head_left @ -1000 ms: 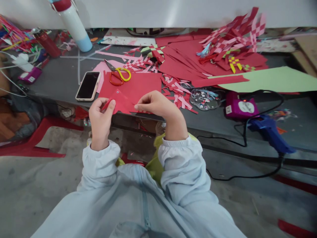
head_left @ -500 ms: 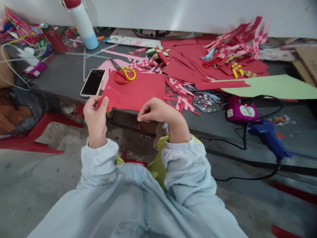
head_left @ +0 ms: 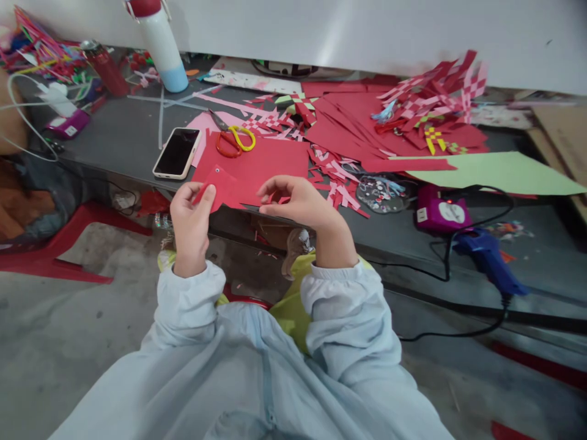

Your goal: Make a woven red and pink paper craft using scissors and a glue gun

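My left hand (head_left: 191, 223) pinches a small red paper piece (head_left: 224, 186) between thumb and fingers at the table's front edge. A tiny round white-and-dark dot shows near the piece's upper corner; I cannot tell whether it is an eyelet or a stuck-on eye. To the right, my right hand (head_left: 298, 201) is held above the edge, thumb apart from the curled fingers, with nothing visible between them. Beneath and beyond both hands lies a red paper sheet (head_left: 279, 159). Scissors (head_left: 236, 142) with one yellow and one orange-red handle rest on it.
A phone (head_left: 178, 153) lies left of the sheet. Behind stand a white-and-blue bottle (head_left: 162, 49) and a red bottle (head_left: 107, 70). Cut paper strips (head_left: 337, 168) and a dish of beads (head_left: 383, 192) lie to the right, beside a purple box (head_left: 441, 211) and a corded blue glue gun (head_left: 490, 256).
My left hand has shifted slightly right with the red paper piece, which now shows more fully. The right hand's pinched fingers have spread apart and risen a little.
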Demonstrator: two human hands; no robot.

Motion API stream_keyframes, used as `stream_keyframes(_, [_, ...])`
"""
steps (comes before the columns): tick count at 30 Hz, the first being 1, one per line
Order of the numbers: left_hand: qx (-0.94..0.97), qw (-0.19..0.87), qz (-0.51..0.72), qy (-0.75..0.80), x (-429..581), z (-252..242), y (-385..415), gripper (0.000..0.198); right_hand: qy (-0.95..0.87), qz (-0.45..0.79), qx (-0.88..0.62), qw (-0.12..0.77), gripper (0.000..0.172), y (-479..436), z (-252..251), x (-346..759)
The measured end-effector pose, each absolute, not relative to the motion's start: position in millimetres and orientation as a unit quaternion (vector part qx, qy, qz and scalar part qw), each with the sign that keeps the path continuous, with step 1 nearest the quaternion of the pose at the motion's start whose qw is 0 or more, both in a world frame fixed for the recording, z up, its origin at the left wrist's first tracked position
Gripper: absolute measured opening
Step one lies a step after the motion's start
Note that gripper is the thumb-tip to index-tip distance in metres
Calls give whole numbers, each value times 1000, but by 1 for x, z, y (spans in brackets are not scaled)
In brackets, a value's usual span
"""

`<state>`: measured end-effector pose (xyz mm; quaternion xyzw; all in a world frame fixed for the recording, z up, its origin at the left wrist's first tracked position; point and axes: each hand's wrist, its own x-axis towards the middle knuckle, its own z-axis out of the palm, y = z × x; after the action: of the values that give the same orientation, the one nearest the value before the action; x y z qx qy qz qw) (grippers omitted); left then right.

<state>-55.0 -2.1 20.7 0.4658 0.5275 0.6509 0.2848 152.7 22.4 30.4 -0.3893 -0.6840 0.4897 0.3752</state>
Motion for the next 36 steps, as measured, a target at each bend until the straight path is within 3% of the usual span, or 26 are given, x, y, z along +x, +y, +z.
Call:
stream_keyframes(4, [476,305,643,517,-48,21,-5,23,-650,493,-392,425,36,22,31,145])
stream_keyframes(11, [534,300,593,523,-37,16,-10,18,-625,539,-394,405,40,28,29,135])
stream_keyframes(22, [522,317,590,529,-35,13,-9,19,-643,545,-402,356,28,28,33,137])
stream_keyframes(36, [512,293,616,522,-38,12,-5,13,-636,554,-420,335,26,28,30,145])
